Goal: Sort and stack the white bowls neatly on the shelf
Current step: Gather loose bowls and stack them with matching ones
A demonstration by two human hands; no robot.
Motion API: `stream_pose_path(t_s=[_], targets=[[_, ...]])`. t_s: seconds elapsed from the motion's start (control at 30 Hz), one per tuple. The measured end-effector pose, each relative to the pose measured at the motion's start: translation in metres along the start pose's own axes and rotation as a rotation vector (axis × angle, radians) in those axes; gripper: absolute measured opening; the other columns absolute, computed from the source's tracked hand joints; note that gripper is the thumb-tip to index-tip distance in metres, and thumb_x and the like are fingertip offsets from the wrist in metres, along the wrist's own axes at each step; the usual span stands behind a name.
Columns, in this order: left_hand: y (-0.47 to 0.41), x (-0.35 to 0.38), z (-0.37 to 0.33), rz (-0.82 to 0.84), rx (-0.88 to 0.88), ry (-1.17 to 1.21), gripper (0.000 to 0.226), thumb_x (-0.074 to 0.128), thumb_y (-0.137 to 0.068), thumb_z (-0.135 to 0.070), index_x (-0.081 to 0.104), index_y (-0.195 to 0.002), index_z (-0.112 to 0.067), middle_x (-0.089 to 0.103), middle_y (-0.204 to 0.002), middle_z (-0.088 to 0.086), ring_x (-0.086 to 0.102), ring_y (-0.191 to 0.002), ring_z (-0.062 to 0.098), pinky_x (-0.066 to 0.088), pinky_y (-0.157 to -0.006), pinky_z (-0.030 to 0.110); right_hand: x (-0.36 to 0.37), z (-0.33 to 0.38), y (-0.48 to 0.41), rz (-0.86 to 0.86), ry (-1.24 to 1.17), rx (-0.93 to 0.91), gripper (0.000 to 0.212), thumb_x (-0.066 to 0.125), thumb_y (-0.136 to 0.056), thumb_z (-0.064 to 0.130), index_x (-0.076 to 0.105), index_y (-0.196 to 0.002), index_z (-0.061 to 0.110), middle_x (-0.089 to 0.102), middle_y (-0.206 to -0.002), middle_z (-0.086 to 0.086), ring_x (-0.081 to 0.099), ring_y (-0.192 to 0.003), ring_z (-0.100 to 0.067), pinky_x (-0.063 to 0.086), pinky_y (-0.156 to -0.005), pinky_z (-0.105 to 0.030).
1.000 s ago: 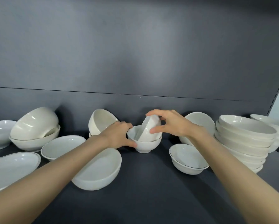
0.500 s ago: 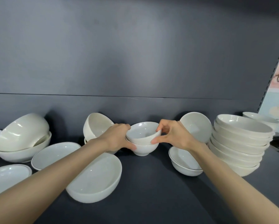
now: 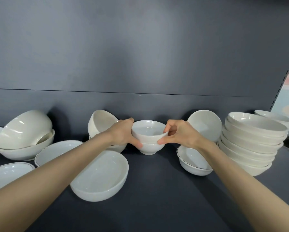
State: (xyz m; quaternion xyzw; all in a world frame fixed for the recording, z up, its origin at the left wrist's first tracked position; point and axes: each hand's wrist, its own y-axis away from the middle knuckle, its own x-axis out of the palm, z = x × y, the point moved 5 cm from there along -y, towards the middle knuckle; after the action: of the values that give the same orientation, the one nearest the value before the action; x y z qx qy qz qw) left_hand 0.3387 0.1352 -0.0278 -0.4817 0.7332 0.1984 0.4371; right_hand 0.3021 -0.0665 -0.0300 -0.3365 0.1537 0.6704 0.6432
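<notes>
Nesting upright in the lower small bowl, the upper small bowl stands mid-shelf, near the back panel.

- Left hand: fingers curled round the upper bowl's left side, thumb at the seam between the two bowls.
- Right hand: forefinger on the right rim and thumb lower on the wall, pinching it.
- Tilted bowl: behind the left hand.
- Second tilted bowl: behind the right hand.
- Dark-rimmed bowl: under the right wrist.
- Tall stack: far right.
- Oval bowl: front left.
</notes>
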Motion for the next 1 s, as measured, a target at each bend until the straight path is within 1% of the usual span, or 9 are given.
stream_pose_path(t_s=[0.13, 0.27, 0.37, 0.43, 0.53, 0.6, 0.77, 0.83, 1.0], targets=[[0.003, -0.001, -0.002, -0.008, -0.02, 0.024, 0.071, 0.084, -0.044, -0.044, 0.052, -0.095, -0.006, 0.062, -0.089, 0.006, 0.056, -0.086, 0.029, 0.047, -0.075, 0.041, -0.002, -0.001, 0.002, 0.028, -0.006, 0.058, 0.05, 0.09, -0.058, 0.023, 0.057, -0.096, 0.02, 0.072, -0.092, -0.004, 0.068, -0.078, -0.023, 0.053, -0.093, -0.043], [0.006, -0.002, -0.005, -0.012, -0.044, 0.03, 0.073, 0.08, -0.039, -0.047, 0.05, -0.094, -0.008, 0.065, -0.095, 0.008, 0.059, -0.092, 0.029, 0.05, -0.083, 0.045, -0.004, 0.0, 0.003, 0.06, 0.025, 0.115, 0.083, 0.089, -0.062, 0.023, 0.044, -0.132, 0.022, 0.07, -0.107, -0.001, 0.07, -0.093, -0.021, 0.051, -0.096, -0.042], [0.008, 0.0, -0.009, -0.009, -0.071, 0.015, 0.084, 0.086, -0.043, -0.044, 0.047, -0.108, -0.01, 0.063, -0.102, 0.006, 0.058, -0.1, 0.026, 0.049, -0.09, 0.044, -0.003, 0.001, 0.004, 0.102, 0.059, 0.153, 0.108, 0.09, -0.06, 0.029, 0.028, -0.148, 0.017, 0.066, -0.115, 0.0, 0.067, -0.1, -0.018, 0.049, -0.1, -0.04], [0.008, 0.003, -0.011, 0.0, -0.082, 0.009, 0.078, 0.091, -0.053, -0.036, 0.048, -0.111, -0.007, 0.061, -0.103, 0.004, 0.057, -0.099, 0.023, 0.049, -0.089, 0.04, -0.004, 0.002, 0.006, 0.118, 0.07, 0.171, 0.102, 0.089, -0.062, 0.025, 0.031, -0.145, 0.009, 0.067, -0.112, -0.005, 0.067, -0.101, -0.021, 0.049, -0.099, -0.042], [0.01, 0.007, -0.013, 0.021, -0.105, -0.009, 0.055, 0.09, -0.058, -0.031, 0.044, -0.084, -0.016, 0.056, -0.097, 0.002, 0.052, -0.088, 0.02, 0.045, -0.074, 0.031, -0.005, 0.003, 0.01, 0.155, 0.052, 0.17, 0.062, 0.09, -0.061, 0.02, 0.054, -0.11, 0.006, 0.07, -0.106, -0.014, 0.068, -0.092, -0.024, 0.049, -0.096, -0.051], [0.009, 0.009, -0.014, 0.035, -0.126, -0.035, 0.056, 0.089, -0.058, -0.033, 0.046, -0.089, -0.014, 0.058, -0.103, 0.004, 0.054, -0.096, 0.022, 0.047, -0.078, 0.033, -0.004, 0.002, 0.01, 0.176, 0.033, 0.165, 0.057, 0.091, -0.055, 0.027, 0.058, -0.097, 0.008, 0.072, -0.102, -0.011, 0.069, -0.093, -0.026, 0.05, -0.095, -0.05], [0.013, 0.01, -0.024, 0.031, -0.17, -0.127, 0.062, 0.087, -0.061, -0.039, 0.046, -0.099, -0.012, 0.055, -0.103, 0.003, 0.045, -0.101, 0.023, 0.036, -0.074, 0.03, -0.003, -0.002, 0.009, 0.174, 0.015, 0.167, 0.063, 0.089, -0.05, 0.034, 0.064, -0.104, 0.014, 0.074, -0.1, -0.005, 0.069, -0.099, -0.025, 0.052, -0.095, -0.045], [0.012, 0.01, -0.024, 0.016, -0.168, -0.101, 0.064, 0.089, -0.057, -0.036, 0.05, -0.101, -0.01, 0.058, -0.105, 0.004, 0.05, -0.102, 0.025, 0.039, -0.075, 0.031, -0.003, -0.004, 0.009, 0.142, 0.0, 0.162, 0.064, 0.089, -0.046, 0.036, 0.066, -0.101, 0.014, 0.075, -0.097, -0.005, 0.069, -0.098, -0.026, 0.053, -0.093, -0.045], [0.02, 0.003, -0.026, -0.041, -0.146, -0.015, 0.081, 0.088, -0.033, -0.043, 0.056, -0.101, -0.01, 0.063, -0.101, 0.006, 0.058, -0.099, 0.027, 0.051, -0.083, 0.041, -0.008, 0.002, 0.015, 0.109, -0.079, 0.118, 0.054, 0.09, -0.055, 0.021, 0.067, -0.102, 0.012, 0.075, -0.094, -0.006, 0.07, -0.093, -0.026, 0.051, -0.092, -0.043]])
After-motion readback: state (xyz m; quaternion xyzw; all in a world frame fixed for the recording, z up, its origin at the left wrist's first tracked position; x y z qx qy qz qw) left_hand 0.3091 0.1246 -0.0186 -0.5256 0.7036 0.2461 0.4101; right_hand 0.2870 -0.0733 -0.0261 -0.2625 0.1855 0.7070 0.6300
